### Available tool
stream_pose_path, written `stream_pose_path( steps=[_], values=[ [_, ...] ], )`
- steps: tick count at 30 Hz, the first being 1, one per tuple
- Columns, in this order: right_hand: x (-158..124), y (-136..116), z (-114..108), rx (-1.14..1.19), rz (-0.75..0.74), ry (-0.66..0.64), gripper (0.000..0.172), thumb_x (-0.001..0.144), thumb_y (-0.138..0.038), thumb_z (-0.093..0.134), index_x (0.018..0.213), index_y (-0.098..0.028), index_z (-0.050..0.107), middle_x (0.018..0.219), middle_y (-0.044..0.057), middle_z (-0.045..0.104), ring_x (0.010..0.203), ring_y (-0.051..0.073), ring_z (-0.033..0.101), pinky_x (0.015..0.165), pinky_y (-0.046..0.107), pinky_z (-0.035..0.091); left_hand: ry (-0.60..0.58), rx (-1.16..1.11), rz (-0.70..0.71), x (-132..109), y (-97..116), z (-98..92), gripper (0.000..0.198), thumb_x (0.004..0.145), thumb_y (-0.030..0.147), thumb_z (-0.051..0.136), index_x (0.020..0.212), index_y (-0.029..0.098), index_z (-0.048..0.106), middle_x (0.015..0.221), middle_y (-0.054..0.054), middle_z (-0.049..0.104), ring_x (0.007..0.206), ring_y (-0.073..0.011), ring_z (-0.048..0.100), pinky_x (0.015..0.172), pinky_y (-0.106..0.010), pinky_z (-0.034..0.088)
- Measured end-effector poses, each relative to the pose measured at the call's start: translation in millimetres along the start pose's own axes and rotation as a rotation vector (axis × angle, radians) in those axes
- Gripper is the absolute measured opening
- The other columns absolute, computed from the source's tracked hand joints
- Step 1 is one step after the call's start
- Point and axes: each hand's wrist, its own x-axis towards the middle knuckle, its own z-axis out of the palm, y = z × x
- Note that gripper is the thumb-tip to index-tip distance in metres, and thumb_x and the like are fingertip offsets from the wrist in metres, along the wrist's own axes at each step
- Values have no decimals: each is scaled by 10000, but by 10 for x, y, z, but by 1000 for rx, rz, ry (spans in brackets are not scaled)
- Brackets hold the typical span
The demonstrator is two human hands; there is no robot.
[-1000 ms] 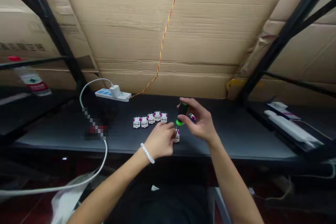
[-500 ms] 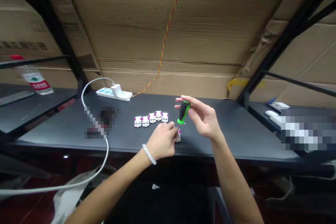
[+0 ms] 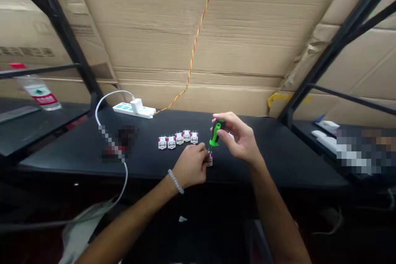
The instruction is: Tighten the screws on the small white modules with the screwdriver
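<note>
Right there, left hand (image 3: 190,166) low, knuckles up, fingertips (image 3: 201,147) angled down, perhaps pinching; right hand (image 3: 237,138) up higher, curled tight, wrist (image 3: 255,160) bent!

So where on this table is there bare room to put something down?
The widest bare stretch of the black tabletop lies right of the right hand. A smaller patch sits between the row of white modules and the blurred area. It's crowded around the left hand, screwdriver and lone module.

Flattened cardboard (image 3: 173,37) covers the wall — black metal shelving (image 3: 60,29) stands to either side. A dark tabletop (image 3: 272,152) runs between the uprights.
</note>
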Motion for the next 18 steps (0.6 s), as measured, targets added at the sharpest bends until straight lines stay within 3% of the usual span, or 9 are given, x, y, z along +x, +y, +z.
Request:
stream_pose_path(
  steps=[7, 13, 18],
  values=[
    [15, -19, 2, -3, -17, 0, 362, 1049, -327, 672, 1408, -342, 706, 1209, 79, 676, 977, 215, 718, 832, 380, 656, 1, 4, -29, 5, 14, 8, 69, 938, 187, 666, 870, 187, 676, 1020, -83, 691, 953, -267, 699, 883, -408, 548],
    [83, -78, 6, -172, -149, 69, 381, 908, -340, 869, 1279, -317, 785, 1046, 46, 688, 858, 197, 671, 767, 362, 625, 18, 37, -35, -3, 49, 22, 43, 907, 156, 645, 903, 180, 679, 1049, -99, 701, 1000, -285, 698, 904, -427, 546],
    [60, -134, 38, -15, -106, -42, 440, 1068, -261, 618, 1501, -328, 651, 1361, 108, 727, 1103, 249, 766, 927, 430, 655, 29, 30, -30, -8, 60, 31, 61, 908, 153, 630, 887, 184, 678, 1028, -97, 703, 970, -277, 698, 893, -426, 548]
  ],
)
